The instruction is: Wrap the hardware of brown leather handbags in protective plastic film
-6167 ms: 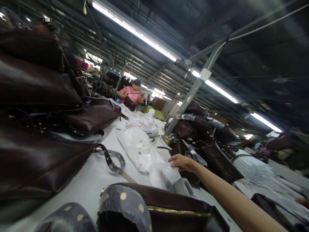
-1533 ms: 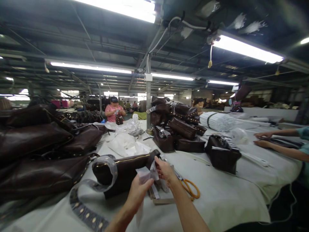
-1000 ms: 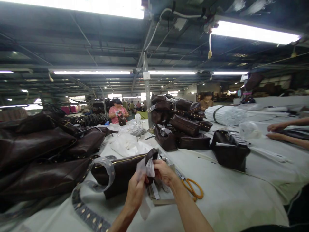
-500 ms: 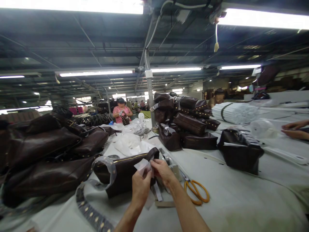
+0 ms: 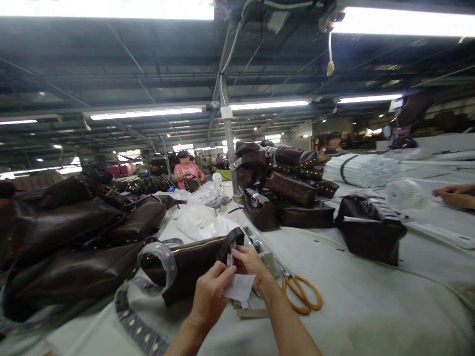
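A dark brown leather handbag (image 5: 185,264) with a gold zip lies on the white table (image 5: 356,306) in front of me. Its studded strap (image 5: 148,296), wrapped in clear film, loops toward the left. My left hand (image 5: 211,294) is closed on a small piece of white paper (image 5: 239,287) at the bag's right end. My right hand (image 5: 249,262) pinches the same paper and the bag's end tab, fingers curled.
Orange-handled scissors (image 5: 300,294) lie just right of my hands. Piled brown bags (image 5: 67,232) fill the left side; another stack (image 5: 285,193) sits behind, one bag (image 5: 367,230) at right. Another person's hands (image 5: 454,195) rest at far right. White wrapping sheets (image 5: 202,222) lie beyond.
The paper has been pulled down from an upright strip to a folded piece between both hands. The view has shifted slightly right. My hands stay at the bag's end.
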The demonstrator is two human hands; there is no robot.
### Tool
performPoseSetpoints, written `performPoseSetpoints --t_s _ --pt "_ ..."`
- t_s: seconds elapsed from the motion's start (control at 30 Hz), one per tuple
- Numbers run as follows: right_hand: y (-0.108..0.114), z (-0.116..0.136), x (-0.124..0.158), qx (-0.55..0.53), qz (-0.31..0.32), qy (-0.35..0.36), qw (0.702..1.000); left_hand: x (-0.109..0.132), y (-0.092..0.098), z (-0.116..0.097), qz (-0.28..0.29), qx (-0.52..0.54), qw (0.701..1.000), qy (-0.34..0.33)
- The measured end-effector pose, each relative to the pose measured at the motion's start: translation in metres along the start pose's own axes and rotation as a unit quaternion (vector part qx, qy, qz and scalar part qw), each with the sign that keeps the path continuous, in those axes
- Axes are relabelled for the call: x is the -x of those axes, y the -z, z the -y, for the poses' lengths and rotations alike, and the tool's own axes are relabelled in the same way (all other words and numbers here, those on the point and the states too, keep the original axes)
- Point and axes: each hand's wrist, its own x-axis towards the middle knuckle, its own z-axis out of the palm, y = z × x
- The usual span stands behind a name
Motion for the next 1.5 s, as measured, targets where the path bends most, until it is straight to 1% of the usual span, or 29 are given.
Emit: performPoseSetpoints --t_s 0.03,0.07,0.1,0.13,0.17,0.2,0.23,0.27,0.3,0.37,0.4,0.47,0.5,0.6,0.7,0.87,0.97,1.07,1.27,1.3,1.37,1.43,1.5 --pt "0.000 0.000 0.001 -0.004 0.000 0.000 1.000 0.000 0.003 0.000 0.005 0.056 0.998 0.010" --pt "0.000 -0.001 0.001 -0.007 0.000 0.000 1.000 0.000 0.007 0.000 -0.001 0.116 0.993 0.037" --pt "0.000 -0.001 0.001 -0.010 0.000 0.000 1.000 -0.001 0.009 0.001 -0.020 0.178 0.980 0.085" --pt "0.000 -0.002 0.001 -0.011 -0.002 0.000 1.000 -0.002 0.012 0.003 -0.050 0.239 0.958 0.147" --pt "0.000 -0.003 0.000 -0.010 -0.005 0.001 1.000 -0.004 0.014 0.005 -0.077 0.296 0.928 0.213" --pt "0.000 -0.003 0.000 -0.010 -0.008 0.002 1.000 -0.006 0.016 0.007 -0.091 0.344 0.894 0.273" --pt "0.000 -0.004 0.000 -0.010 -0.011 0.004 1.000 -0.009 0.018 0.009 -0.087 0.377 0.865 0.320" --pt "0.000 -0.004 0.000 -0.010 -0.013 0.007 1.000 -0.012 0.019 0.009 -0.064 0.393 0.847 0.352" --pt "0.000 -0.004 0.000 -0.011 -0.016 0.010 1.000 -0.015 0.020 0.009 -0.030 0.393 0.842 0.369" --pt "-0.002 -0.004 0.001 -0.012 -0.018 0.017 1.000 -0.021 0.021 0.005 0.033 0.363 0.855 0.369" --pt "-0.002 -0.003 0.002 -0.013 -0.019 0.020 1.000 -0.023 0.020 0.003 0.049 0.346 0.865 0.360" --pt "-0.003 -0.002 0.004 -0.011 -0.026 0.028 0.999 -0.029 0.017 -0.003 0.053 0.330 0.879 0.340" --pt "-0.004 -0.002 0.005 -0.008 -0.031 0.032 0.999 -0.031 0.015 -0.005 0.050 0.332 0.879 0.338" --pt "-0.004 -0.001 0.010 0.004 -0.047 0.038 0.998 -0.039 0.007 -0.004 0.049 0.361 0.858 0.363" --pt "-0.003 0.001 0.015 0.012 -0.052 0.035 0.998 -0.044 0.003 0.002 0.057 0.381 0.832 0.400" --pt "0.001 0.006 0.018 0.025 -0.074 0.024 0.997 -0.047 0.006 0.008 0.087 0.417 0.784 0.451" --pt "0.003 0.007 0.017 0.036 -0.092 0.013 0.995 -0.050 0.007 0.007 0.092 0.427 0.766 0.472" --pt "0.002 0.006 0.015 0.050 -0.096 0.008 0.994 -0.052 0.005 0.007 0.109 0.434 0.755 0.479" --pt "-0.004 0.001 0.006 0.110 -0.108 0.026 0.988 -0.051 0.001 0.004 0.077 0.419 0.776 0.466" --pt "-0.005 0.001 0.004 0.126 -0.111 0.034 0.985 -0.051 0.001 0.003 0.072 0.423 0.773 0.467" --pt "-0.005 0.001 0.002 0.161 -0.123 0.057 0.978 -0.053 0.003 0.001 0.066 0.435 0.758 0.482" --pt "-0.004 0.002 0.003 0.199 -0.157 0.092 0.963 -0.055 0.004 0.000 0.059 0.447 0.737 0.504" --pt "-0.003 0.004 0.006 0.239 -0.201 0.133 0.941 -0.057 0.005 -0.001 0.059 0.450 0.723 0.522"
